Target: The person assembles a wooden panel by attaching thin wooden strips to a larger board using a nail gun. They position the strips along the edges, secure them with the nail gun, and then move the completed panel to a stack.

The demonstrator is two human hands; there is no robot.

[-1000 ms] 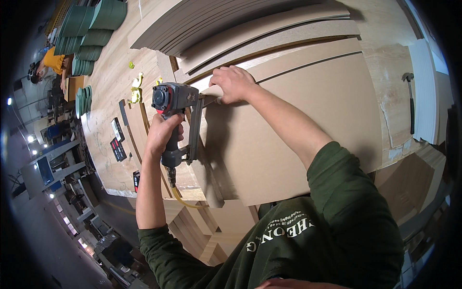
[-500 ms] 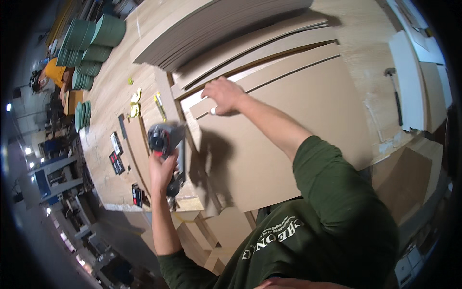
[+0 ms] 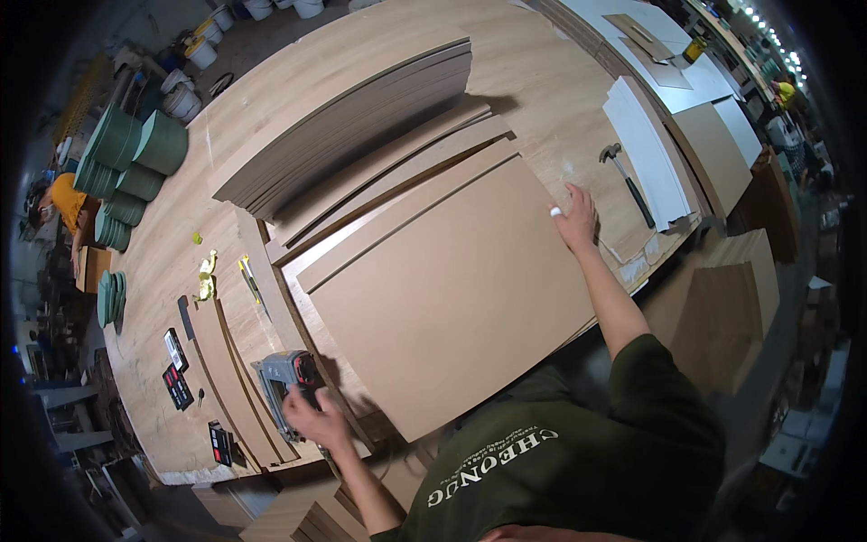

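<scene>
A broad table (image 3: pixel 533 122) with a pale wood top is spread across the middle of the frame. At the upper left, dark grey floor (image 3: pixel 253 34) is partly covered by whitish buckets (image 3: pixel 200 56). Grey equipment (image 3: pixel 72 440) is dimly seen at the lower left. Bright lights (image 3: pixel 794 60) are strung in a row at the upper right.

Green curved pieces (image 3: pixel 163 144) stacked; white buckets (image 3: pixel 181 101) beyond; yellow-green scraps (image 3: pixel 207 276) near slim yellow tool (image 3: pixel 248 276)
</scene>
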